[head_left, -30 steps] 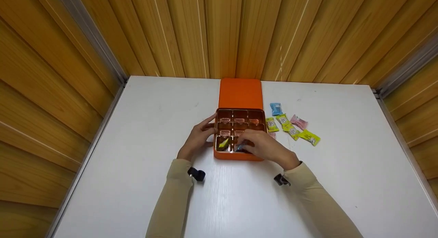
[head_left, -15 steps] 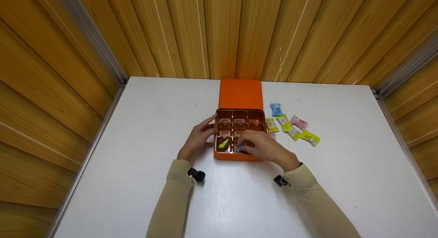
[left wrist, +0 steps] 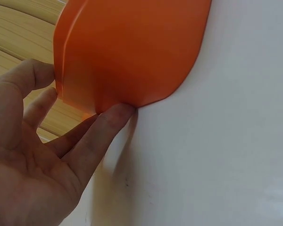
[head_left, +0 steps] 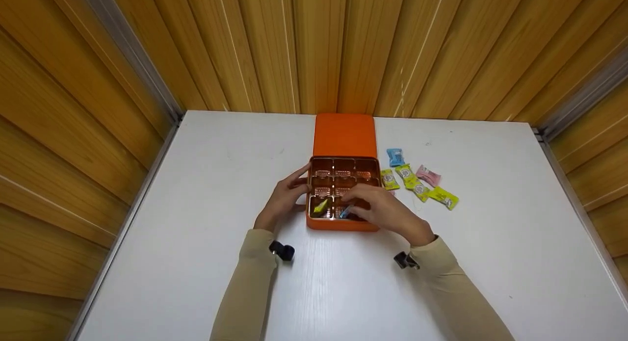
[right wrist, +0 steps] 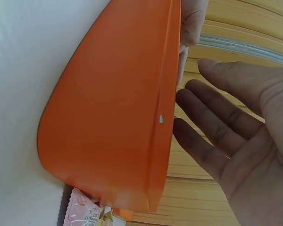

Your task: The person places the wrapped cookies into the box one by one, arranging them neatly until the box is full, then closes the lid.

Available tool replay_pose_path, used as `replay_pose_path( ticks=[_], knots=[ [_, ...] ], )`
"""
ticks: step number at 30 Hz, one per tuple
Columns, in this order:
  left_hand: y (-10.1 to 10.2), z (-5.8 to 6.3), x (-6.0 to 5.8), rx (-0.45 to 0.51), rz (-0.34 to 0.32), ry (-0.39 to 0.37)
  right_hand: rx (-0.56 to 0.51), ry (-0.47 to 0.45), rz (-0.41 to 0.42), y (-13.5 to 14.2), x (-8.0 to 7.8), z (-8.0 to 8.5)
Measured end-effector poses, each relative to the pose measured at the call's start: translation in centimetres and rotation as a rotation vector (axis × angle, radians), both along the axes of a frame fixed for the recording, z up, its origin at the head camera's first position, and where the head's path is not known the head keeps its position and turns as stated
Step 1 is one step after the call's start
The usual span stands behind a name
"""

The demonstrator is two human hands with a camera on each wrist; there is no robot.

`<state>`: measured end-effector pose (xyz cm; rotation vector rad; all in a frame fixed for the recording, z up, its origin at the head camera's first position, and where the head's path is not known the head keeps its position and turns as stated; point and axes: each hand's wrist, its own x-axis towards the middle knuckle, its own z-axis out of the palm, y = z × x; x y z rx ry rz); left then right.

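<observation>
An orange box (head_left: 343, 224) stands on the white table, a clear compartment tray inside it. My left hand (head_left: 284, 197) rests its fingers against the left side; in the left wrist view my left hand (left wrist: 42, 155) touches the orange wall with extended fingertips. Over the front row of compartments hovers my right hand (head_left: 385, 211), beside a blue wrapped candy (head_left: 345, 212) in the front middle one. A gap shows between thumb and fingers of my right hand (right wrist: 240, 127) in the right wrist view, with nothing held there. The front left compartment holds a yellow-green wrapped candy (head_left: 321, 206).
An orange lid (head_left: 345, 135) lies behind the box. Right of it are loose wrapped candies: a blue candy (head_left: 395, 157), a pink candy (head_left: 429, 175) and several yellow ones, including a yellow candy (head_left: 444, 197). Wood-look panels (head_left: 274, 51) enclose the table.
My right hand's fingers have spread and lifted slightly off the blue candy, which now shows more in the front middle compartment. My left hand has stayed at the box's side.
</observation>
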<state>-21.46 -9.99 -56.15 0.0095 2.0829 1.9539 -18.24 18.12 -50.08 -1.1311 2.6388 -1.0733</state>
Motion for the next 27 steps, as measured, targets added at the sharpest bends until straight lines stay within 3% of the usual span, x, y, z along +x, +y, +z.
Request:
replay_pose_path(
  ticks=[12,19,27],
  knots=[
    [0.0,-0.1,0.0,0.029,-0.002,0.015,-0.032,-0.008,-0.062,1.2,0.2,0.3],
    [0.0,0.0,0.0,0.027,0.006,0.014,-0.071,0.039,-0.094,2.1,0.2,0.2],
    [0.0,-0.1,0.0,0.030,0.001,0.012,-0.071,0.026,-0.179,3.3,0.2,0.3]
  ],
)
